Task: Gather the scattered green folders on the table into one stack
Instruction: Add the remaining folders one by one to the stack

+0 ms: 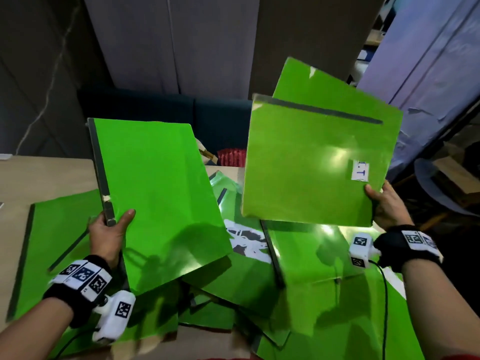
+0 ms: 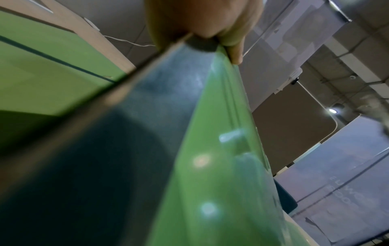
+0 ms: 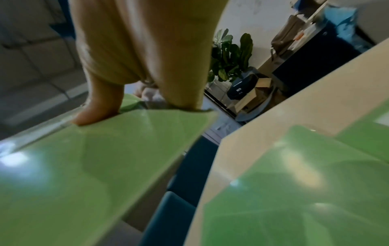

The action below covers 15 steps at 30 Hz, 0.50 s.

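My left hand (image 1: 109, 229) grips a green folder (image 1: 161, 198) by its dark spine, thumb on the cover, lifted and tilted over the table. The left wrist view shows that folder's spine (image 2: 147, 103) running away from the hand (image 2: 202, 21). My right hand (image 1: 384, 203) pinches the near right corner of a held pair of green folders (image 1: 306, 165), the front one with a white label (image 1: 360, 171); both are raised above the table. In the right wrist view the thumb (image 3: 99, 106) presses on the green cover (image 3: 88, 166). Several more green folders (image 1: 311, 276) lie overlapping on the table below.
The light wooden table (image 1: 31, 178) shows at the left; another green folder (image 1: 54, 245) lies flat there. Dark blue seating (image 1: 181, 118) and a red item (image 1: 232, 157) stand beyond the far edge. A plant (image 3: 229, 55) and boxes stand on the floor to the right.
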Motion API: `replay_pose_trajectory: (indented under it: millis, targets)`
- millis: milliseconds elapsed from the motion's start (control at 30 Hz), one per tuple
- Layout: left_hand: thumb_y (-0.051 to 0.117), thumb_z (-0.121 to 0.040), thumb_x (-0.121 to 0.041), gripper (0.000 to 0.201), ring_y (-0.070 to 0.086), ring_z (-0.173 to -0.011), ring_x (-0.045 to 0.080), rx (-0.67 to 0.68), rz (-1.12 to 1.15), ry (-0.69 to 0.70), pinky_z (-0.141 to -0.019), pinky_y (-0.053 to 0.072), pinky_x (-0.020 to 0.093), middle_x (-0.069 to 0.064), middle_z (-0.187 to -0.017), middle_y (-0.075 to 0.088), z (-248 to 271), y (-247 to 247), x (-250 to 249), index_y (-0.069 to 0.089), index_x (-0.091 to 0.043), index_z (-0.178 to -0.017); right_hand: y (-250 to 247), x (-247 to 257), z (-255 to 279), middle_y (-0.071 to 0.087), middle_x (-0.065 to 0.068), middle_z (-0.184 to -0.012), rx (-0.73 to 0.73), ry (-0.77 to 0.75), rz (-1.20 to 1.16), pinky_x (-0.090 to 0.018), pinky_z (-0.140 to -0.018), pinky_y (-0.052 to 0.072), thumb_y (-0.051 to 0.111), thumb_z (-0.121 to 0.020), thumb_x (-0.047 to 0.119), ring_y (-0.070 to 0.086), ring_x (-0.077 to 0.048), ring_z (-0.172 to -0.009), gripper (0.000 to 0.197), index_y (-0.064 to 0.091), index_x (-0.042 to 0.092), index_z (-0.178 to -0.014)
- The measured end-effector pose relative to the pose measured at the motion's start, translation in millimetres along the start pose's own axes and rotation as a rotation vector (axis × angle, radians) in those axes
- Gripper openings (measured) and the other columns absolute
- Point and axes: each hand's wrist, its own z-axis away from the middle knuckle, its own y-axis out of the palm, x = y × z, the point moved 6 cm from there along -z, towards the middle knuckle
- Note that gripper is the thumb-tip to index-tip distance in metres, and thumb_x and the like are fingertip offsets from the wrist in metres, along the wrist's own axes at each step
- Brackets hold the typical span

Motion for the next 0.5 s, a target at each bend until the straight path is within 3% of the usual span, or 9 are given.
replay_pose_trajectory:
  millis: [67, 200, 300, 333, 367, 433, 500]
  targets:
    - [0.065, -0.083, -0.019, 0.035, 0.028, -0.058, 0.014, -0.024, -0.002, -0.005, -0.056, 0.027, 0.027, -0.001, -0.062, 0.03, 1, 2, 0, 0.036, -0.022, -0.063, 23, 20, 7, 0.075, 0.009, -0.08, 0.084, -0.003, -0.06, -0.025, -0.059, 0.058, 0.059, -0.072, 0.012, 0.071, -0.006, -0.07, 0.027, 0.06, 0.023, -0.097]
    - [0.065, -0.083, -0.02, 0.038, 0.025, -0.057, 0.015, 0.019, 0.057, -0.016, -0.055, 0.025, 0.029, -0.001, -0.062, 0.027, 12, 19, -3, 0.033, -0.022, -0.061, 90, 23, 26, 0.076, 0.004, -0.079, 0.285, 0.063, -0.044, -0.027, -0.058, 0.058, 0.059, -0.073, 0.01, 0.071, -0.009, -0.069, 0.03, 0.056, 0.02, -0.101]
    - [0.06, -0.086, -0.02, 0.028, 0.032, -0.059, 0.016, 0.065, 0.127, -0.001, -0.06, 0.03, 0.03, 0.002, -0.064, 0.035, 20, 35, -10, 0.041, -0.017, -0.066, 136, -9, 38, 0.076, -0.001, -0.077, 0.384, 0.142, 0.078, -0.029, -0.056, 0.058, 0.089, -0.037, 0.026, 0.072, -0.014, -0.067, 0.072, 0.058, 0.016, -0.101]
    - [0.057, -0.088, -0.022, 0.017, 0.041, -0.066, 0.018, 0.084, 0.138, 0.001, -0.069, 0.036, 0.031, 0.005, -0.07, 0.045, 22, 39, -14, 0.051, -0.011, -0.076, 148, -21, 41, 0.076, -0.002, -0.076, 0.402, 0.169, 0.125, -0.029, -0.057, 0.059, 0.091, -0.036, 0.028, 0.072, -0.014, -0.066, 0.078, 0.058, 0.013, -0.105]
    - [0.054, -0.09, -0.022, 0.017, 0.049, -0.077, 0.02, 0.1, 0.148, 0.002, -0.078, 0.039, 0.032, 0.009, -0.08, 0.053, 22, 41, -18, 0.057, -0.005, -0.091, 156, -32, 44, 0.075, -0.001, -0.075, 0.406, 0.196, 0.177, -0.029, -0.059, 0.059, 0.088, -0.051, 0.022, 0.071, -0.014, -0.066, 0.072, 0.056, 0.009, -0.114]
    - [0.05, -0.092, -0.02, 0.026, 0.053, -0.091, 0.022, 0.116, 0.188, 0.018, -0.088, 0.041, 0.036, 0.011, -0.094, 0.06, 18, 41, -25, 0.056, -0.003, -0.11, 162, -47, 42, 0.075, -0.001, -0.084, 0.399, 0.226, 0.274, -0.029, -0.068, 0.059, 0.061, -0.083, 0.003, 0.071, -0.012, -0.071, 0.051, 0.044, 0.005, -0.131]
    - [0.049, -0.092, -0.019, 0.03, 0.055, -0.097, 0.023, 0.118, 0.209, 0.03, -0.092, 0.042, 0.037, 0.012, -0.105, 0.061, 15, 36, -26, 0.054, -0.002, -0.117, 163, -52, 41, 0.068, -0.005, -0.105, 0.439, 0.249, 0.35, -0.03, -0.08, 0.057, 0.053, -0.086, 0.0, 0.069, -0.013, -0.085, 0.053, 0.039, 0.009, -0.137]
